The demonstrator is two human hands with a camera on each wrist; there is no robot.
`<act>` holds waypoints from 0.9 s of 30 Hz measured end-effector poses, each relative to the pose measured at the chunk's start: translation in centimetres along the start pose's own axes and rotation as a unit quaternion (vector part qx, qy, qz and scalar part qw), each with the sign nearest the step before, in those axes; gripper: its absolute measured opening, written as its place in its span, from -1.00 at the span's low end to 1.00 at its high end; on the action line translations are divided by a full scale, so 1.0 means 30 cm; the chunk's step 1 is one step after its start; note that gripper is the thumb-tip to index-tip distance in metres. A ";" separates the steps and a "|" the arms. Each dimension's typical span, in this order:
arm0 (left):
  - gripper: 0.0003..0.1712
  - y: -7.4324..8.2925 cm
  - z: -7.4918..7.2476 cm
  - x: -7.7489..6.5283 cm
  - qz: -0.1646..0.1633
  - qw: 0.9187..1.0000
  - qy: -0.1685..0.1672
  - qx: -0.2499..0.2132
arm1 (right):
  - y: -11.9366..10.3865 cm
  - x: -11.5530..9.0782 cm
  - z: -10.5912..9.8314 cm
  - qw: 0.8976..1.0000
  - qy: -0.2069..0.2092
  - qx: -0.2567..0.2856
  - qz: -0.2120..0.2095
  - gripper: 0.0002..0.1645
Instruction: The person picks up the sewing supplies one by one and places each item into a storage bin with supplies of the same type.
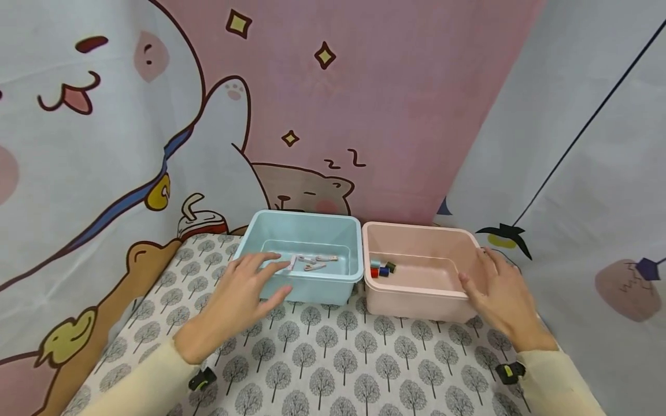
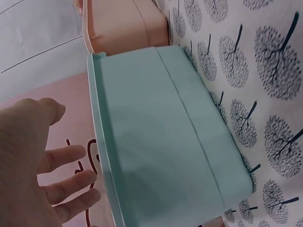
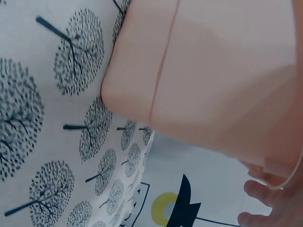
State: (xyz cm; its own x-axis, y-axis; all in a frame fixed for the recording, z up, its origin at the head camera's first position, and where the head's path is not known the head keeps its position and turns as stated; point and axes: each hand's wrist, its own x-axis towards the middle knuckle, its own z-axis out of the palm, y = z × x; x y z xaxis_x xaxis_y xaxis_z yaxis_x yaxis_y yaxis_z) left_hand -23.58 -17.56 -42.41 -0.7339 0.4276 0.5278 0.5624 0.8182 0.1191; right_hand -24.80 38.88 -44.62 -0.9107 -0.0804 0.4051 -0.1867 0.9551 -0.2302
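A pale blue plastic bin (image 1: 307, 286) stands left of a pale pink plastic bin (image 1: 411, 303). Several small slim pale pieces (image 1: 314, 266) lie inside the blue one, too small to name surely. At the pink bin's left end are several small coloured spools (image 1: 384, 271), apparently thread: red, blue, dark green and light blue. My left hand (image 1: 241, 292), fingers spread and holding nothing, hovers at the blue bin's left front corner. Around the pink bin's right end lies my right hand (image 1: 502, 294), fingers loosely extended at the rim; how firmly it touches is unclear.
Under both bins is a white cloth (image 1: 322, 358) printed with grey trees. A cartoon-printed curtain (image 1: 395, 104) hangs right behind them and along both sides. The two bins stand side by side with their rims nearly touching.
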 end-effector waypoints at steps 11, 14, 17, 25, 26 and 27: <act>-0.22 0.033 -0.006 -0.063 0.004 1.000 -0.014 -0.002 | -0.121 -0.078 0.001 0.998 0.021 -0.005 -0.054 0.05; -0.17 0.040 -0.009 -0.075 0.018 1.000 -0.022 0.004 | -0.153 -0.102 -0.005 0.997 0.017 -0.017 -0.071 0.09; -0.13 0.042 -0.013 -0.083 0.034 0.999 -0.028 0.011 | -0.184 -0.124 -0.011 0.996 0.010 -0.027 -0.082 0.15; 0.00 0.042 -0.027 -0.092 0.049 0.997 -0.050 0.017 | -0.278 -0.159 -0.016 0.993 -0.029 -0.033 -0.107 0.23; 0.02 0.041 -0.028 -0.091 0.047 0.997 -0.055 0.017 | -0.288 -0.162 -0.014 0.993 -0.034 -0.034 -0.110 0.23; 0.04 0.041 -0.029 -0.089 0.045 0.997 -0.062 0.017 | -0.298 -0.164 -0.013 0.992 -0.038 -0.035 -0.113 0.24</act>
State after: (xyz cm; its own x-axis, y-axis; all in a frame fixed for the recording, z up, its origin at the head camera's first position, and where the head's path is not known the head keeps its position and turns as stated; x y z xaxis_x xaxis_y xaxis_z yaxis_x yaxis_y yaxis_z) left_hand -20.59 -18.02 -42.94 -0.7232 0.5425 0.4273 0.6166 0.7860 0.0458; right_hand -18.51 30.83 -44.22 -0.8745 -0.3128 0.3707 -0.3649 0.9277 -0.0781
